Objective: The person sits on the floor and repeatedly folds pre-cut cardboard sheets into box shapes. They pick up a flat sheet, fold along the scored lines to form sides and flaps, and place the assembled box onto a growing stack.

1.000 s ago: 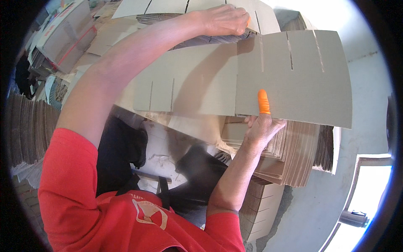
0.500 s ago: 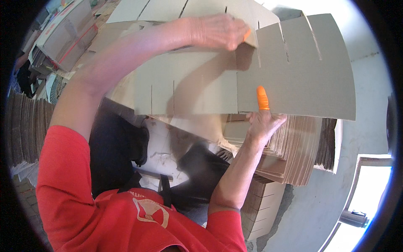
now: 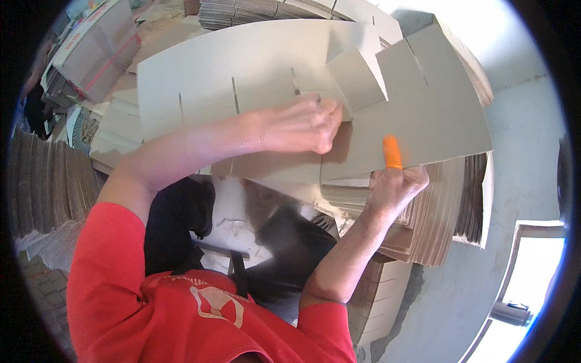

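A large grey-brown slotted cardboard sheet [image 3: 200,72] spans the space in front of me, with cut slots and creases. My left hand [image 3: 305,124] is closed, knuckles up, against the sheet at a crease near its middle; its fingertips and thumb are hidden. Beside it, a small flap [image 3: 357,78] stands up at an angle. My right hand [image 3: 396,184] grips the near edge of the right-hand panel [image 3: 436,121]. Its thumb, in an orange finger cot [image 3: 392,151], lies on top, and its fingers are curled below the edge.
Stacked flat cardboard [image 3: 430,212] lies under the sheet at right, and another stack [image 3: 242,13] is at the back. More piles stand at far left [image 3: 45,181]. A white carton [image 3: 94,51] sits at back left. A wall [image 3: 526,151] bounds the right side.
My left hand has come down toward me from the far edge, and the far panel now shows with its slots. The right hand and the right panel have shifted slightly.
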